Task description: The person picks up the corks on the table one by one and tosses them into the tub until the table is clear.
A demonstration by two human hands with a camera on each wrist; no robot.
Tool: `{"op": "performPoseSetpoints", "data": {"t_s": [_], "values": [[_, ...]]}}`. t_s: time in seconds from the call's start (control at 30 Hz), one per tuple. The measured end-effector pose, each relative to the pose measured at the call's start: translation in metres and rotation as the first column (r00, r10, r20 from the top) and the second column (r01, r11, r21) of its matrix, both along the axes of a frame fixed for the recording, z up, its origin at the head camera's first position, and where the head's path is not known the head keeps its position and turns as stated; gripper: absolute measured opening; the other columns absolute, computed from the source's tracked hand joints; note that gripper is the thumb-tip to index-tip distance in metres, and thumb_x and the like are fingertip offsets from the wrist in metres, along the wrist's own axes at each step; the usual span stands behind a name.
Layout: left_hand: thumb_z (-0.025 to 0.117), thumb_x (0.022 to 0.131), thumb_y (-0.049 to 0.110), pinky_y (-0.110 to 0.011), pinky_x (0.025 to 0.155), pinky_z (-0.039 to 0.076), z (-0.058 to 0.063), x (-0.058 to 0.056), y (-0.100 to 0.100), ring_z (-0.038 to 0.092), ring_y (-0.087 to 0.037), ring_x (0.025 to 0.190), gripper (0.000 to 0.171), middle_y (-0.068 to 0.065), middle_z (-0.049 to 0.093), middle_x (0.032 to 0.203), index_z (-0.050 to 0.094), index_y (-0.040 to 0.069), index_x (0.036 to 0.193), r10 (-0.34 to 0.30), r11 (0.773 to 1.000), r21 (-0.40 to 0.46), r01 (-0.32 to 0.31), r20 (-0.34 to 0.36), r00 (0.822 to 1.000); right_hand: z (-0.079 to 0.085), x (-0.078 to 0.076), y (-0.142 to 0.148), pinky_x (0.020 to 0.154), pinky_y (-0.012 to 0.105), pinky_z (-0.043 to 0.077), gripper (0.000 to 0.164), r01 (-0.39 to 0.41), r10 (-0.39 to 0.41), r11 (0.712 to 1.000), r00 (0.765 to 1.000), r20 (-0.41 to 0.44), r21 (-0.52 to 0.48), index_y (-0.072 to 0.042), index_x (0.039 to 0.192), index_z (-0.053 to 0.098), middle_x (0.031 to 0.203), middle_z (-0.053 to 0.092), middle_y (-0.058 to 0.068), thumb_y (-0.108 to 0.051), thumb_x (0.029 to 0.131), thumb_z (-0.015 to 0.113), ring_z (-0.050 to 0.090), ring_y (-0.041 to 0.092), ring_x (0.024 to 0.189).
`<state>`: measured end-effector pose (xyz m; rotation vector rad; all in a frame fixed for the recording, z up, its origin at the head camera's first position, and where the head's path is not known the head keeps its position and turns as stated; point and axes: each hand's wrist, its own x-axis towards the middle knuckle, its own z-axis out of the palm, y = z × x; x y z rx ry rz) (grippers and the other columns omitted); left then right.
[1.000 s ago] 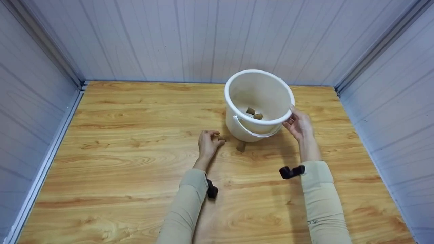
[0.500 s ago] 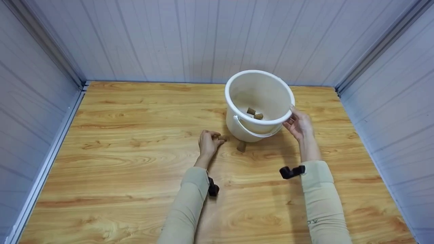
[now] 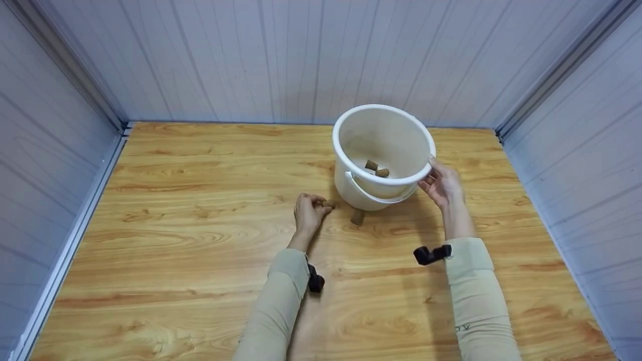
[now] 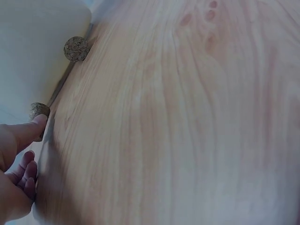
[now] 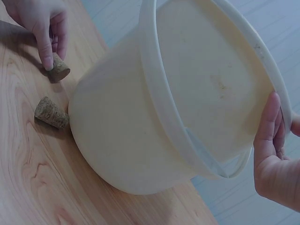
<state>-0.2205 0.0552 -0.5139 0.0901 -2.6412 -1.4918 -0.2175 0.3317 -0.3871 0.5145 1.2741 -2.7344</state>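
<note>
A tapered cork stopper point(image 3: 329, 203) is pinched between the thumb and fingers of my left hand point(image 3: 307, 215), low over the wooden surface and left of the white bucket point(image 3: 361, 194). The right wrist view shows the same grip on this cork point(image 5: 59, 69). Another cork stopper point(image 3: 357, 217) lies on its side at the bucket's front; its round end point(image 4: 76, 49) faces the left wrist camera. My right hand point(image 3: 445, 186) grips the bucket's right rim, thumb and fingers on opposite sides of it. Inside the bucket lie corks point(image 3: 382, 172); the front wall hides part of its floor.
The bucket's white handle point(image 3: 378, 200) hangs down at the front. A pale panel wall point(image 3: 225, 60) stands behind the wooden surface point(image 3: 200, 250), with side walls left and right. Black wrist cameras point(image 3: 315, 280) sit on both sleeves.
</note>
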Motion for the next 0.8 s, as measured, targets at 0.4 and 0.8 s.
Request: {"op": "performPoseSetpoints", "data": {"t_s": [0.4, 0.8], "values": [[0.076, 0.069, 0.013, -0.029, 0.064, 0.042, 0.01, 0.001, -0.008, 0.05, -0.022, 0.075, 0.018, -0.01, 0.052, 0.082, 0.068, 0.004, 0.083, 0.01, 0.994, 0.111, -0.008, -0.015, 1.0, 0.0, 0.0, 0.0, 0.05, 0.026, 0.049, 0.014, -0.009, 0.009, 1.0, 1.0, -0.017, 0.002, 0.0, 0.087, 0.058, 0.068, 0.056, 0.01, -0.011, 0.09, 0.05, 0.057, 0.02, 0.055], [0.075, 0.07, 0.013, -0.029, 0.067, 0.039, 0.032, 0.005, -0.009, 0.049, -0.025, 0.079, 0.019, -0.011, 0.054, 0.085, 0.068, 0.003, 0.085, 0.035, 0.986, 0.166, -0.019, -0.099, 0.994, 0.0, -0.002, -0.002, 0.049, 0.026, 0.048, 0.014, -0.004, 0.004, 1.0, 1.0, -0.007, 0.031, -0.001, 0.086, 0.057, 0.068, 0.056, 0.009, -0.012, 0.09, 0.049, 0.057, 0.02, 0.054]]}}
